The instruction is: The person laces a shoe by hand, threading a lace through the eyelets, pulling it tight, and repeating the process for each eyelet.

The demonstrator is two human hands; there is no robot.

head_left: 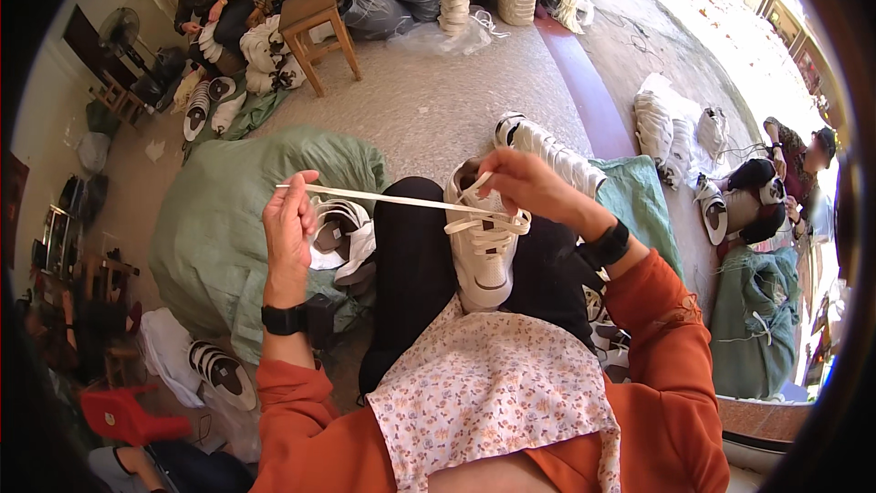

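Note:
A white sneaker (482, 260) rests on my lap between my thighs, its toe toward me, with a lace threaded through its lower eyelets. My left hand (290, 224) is raised to the left of the shoe, its fingers pinched on a flat cream shoelace (383, 198). That lace runs taut from these fingers across to the shoe's upper eyelets. Over the shoe's collar, my right hand (529, 184) pinches another stretch of lace near the tongue. A floral apron (493, 383) covers my lap just below the toe.
A large green sack (246, 210) holding white shoes (339, 237) stands at my left. Nested white shoes (547, 151) lie beyond my right hand. Farther off are a wooden stool (310, 18), grey bags (374, 5), a red stool (132, 411) and several seated people handling shoes.

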